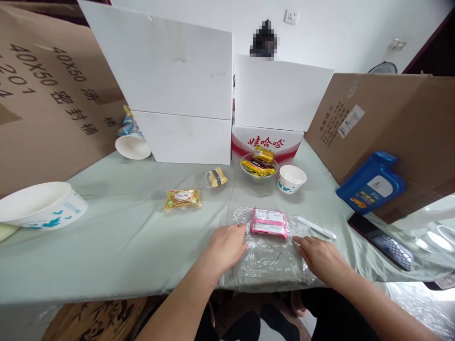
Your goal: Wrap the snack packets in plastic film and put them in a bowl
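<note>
A sheet of clear plastic wrap lies flat on the pale green tablecloth near the front edge. A pink packet rests on its far part. My left hand lies palm down on the left edge of the wrap, fingers loosely spread, holding nothing. My right hand lies flat on the wrap's right edge, fingers stretched towards the packet. A white pen-like tool sits just beyond my right hand.
A yellow snack packet, a small striped packet, a glass bowl of wrapped snacks and a paper cup lie further back. White boxes, cardboard, a blue jug, a phone and a large bowl ring the table.
</note>
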A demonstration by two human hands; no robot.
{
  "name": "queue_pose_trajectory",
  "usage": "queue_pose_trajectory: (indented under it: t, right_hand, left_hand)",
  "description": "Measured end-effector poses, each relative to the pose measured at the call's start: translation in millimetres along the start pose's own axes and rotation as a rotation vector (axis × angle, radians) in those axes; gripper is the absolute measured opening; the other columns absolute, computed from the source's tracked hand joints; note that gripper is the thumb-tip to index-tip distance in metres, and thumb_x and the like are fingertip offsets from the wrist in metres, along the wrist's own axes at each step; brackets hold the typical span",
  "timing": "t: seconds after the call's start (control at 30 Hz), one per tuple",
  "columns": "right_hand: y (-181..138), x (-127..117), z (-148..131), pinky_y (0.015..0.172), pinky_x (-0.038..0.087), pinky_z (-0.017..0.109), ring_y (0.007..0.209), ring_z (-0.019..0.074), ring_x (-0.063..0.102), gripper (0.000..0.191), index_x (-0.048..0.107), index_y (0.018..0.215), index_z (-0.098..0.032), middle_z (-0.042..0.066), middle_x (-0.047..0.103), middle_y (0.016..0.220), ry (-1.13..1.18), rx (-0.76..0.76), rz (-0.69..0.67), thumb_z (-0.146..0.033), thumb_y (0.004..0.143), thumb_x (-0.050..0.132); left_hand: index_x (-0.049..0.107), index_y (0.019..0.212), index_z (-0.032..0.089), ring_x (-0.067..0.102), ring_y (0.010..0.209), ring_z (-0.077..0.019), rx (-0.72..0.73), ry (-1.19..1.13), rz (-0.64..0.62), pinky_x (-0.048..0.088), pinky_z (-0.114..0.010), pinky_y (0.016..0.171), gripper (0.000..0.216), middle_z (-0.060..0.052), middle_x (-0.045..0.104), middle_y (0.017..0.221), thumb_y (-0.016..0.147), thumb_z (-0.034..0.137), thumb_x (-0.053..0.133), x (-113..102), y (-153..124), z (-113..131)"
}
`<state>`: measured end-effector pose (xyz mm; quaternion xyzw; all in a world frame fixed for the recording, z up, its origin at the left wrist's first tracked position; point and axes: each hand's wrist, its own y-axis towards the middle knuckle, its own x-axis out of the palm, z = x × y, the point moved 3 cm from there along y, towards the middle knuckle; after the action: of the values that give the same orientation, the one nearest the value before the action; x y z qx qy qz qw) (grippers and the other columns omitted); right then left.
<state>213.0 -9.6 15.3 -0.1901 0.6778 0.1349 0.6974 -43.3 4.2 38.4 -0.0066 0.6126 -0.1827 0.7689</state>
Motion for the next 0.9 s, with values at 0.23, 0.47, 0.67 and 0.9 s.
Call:
queue_pose_trajectory:
  t: [0.23, 0.47, 0.67, 0.9]
  right_hand:
    - [28, 1, 8, 0.065, 0.052, 0.036, 0.075, 0.0265, 0.069, 0.056, 0.031, 0.147, -0.011, 0.010, 0.072, 0.083, 0.027, 0.159, 0.185, -0.034, 0.097, 0.039]
    - [63, -9, -18, 0.099, 0.047, 0.044, 0.118, 0.0249, 0.055, 0.040, 0.049, 0.136, -0.021, 0.013, 0.060, 0.127, 0.321, -0.267, 0.395, -0.032, 0.099, 0.036]
    - [127, 16, 21, 0.106, 0.040, 0.050, 0.129, 0.0283, 0.048, 0.049, 0.056, 0.131, -0.016, 0.017, 0.054, 0.137, 0.423, -0.100, 0.275, -0.043, 0.098, 0.031]
    - [120, -1, 16, 0.105, 0.038, 0.050, 0.125, 0.0299, 0.050, 0.048, 0.059, 0.126, -0.020, 0.015, 0.059, 0.130, 0.441, -0.161, 0.329, -0.050, 0.094, 0.041]
  left_hand:
    - [0.008, 0.153, 0.013, 0.069, 0.094, -0.0291, -0.129, -0.033, 0.111, 0.051, -0.035, 0.074, 0.095, -0.011, 0.072, 0.101, 0.082, 0.035, 0.068, 5, 18, -9]
    - [0.029, 0.147, 0.025, 0.035, 0.140, -0.0281, 0.188, -0.148, 0.198, 0.033, -0.040, 0.113, 0.094, -0.011, 0.037, 0.152, 0.069, 0.029, 0.080, 16, 26, 6]
    - [0.015, 0.153, 0.023, 0.018, 0.145, -0.0363, 0.079, -0.072, 0.033, 0.022, -0.050, 0.116, 0.129, -0.019, 0.023, 0.157, 0.050, 0.053, 0.087, 24, 34, -5]
    - [0.011, 0.154, 0.024, 0.017, 0.146, -0.0353, 0.034, -0.056, 0.035, 0.022, -0.049, 0.115, 0.137, -0.019, 0.012, 0.159, 0.044, 0.056, 0.087, 18, 33, -4]
